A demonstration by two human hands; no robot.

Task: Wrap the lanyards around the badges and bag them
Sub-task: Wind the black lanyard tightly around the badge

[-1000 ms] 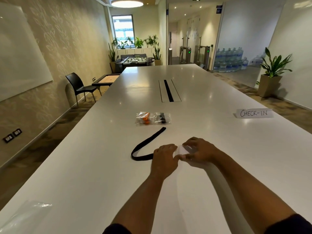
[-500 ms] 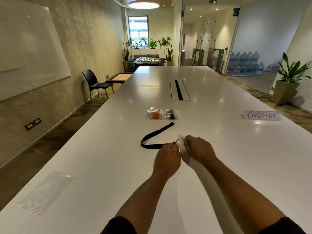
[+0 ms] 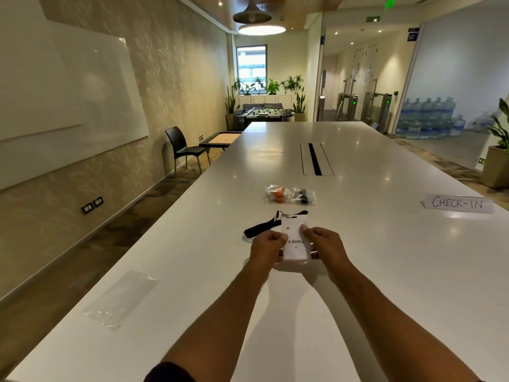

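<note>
A white name badge (image 3: 295, 244) is held upright above the white table (image 3: 385, 271), its printed face toward me. My left hand (image 3: 265, 246) pinches its left edge and my right hand (image 3: 325, 245) pinches its right edge. A black lanyard (image 3: 263, 226) hangs from the metal clip at the badge's top and trails left onto the table; a short stretch shows behind the top right corner. Beyond lie two clear bags (image 3: 289, 193) side by side, one holding an orange lanyard, the other a black one. An empty clear bag (image 3: 121, 297) lies flat at the near left.
A white "CHECK-IN" sign (image 3: 458, 204) stands at the right of the table. A cable slot (image 3: 315, 159) runs along the table's middle farther back. A black chair (image 3: 183, 147) stands by the left wall, and a potted plant (image 3: 498, 150) at the right.
Both hands have lifted the badge off the table and turned its face toward me. The lanyard has been pulled in closer and bunched at the badge. The camera has tilted up.
</note>
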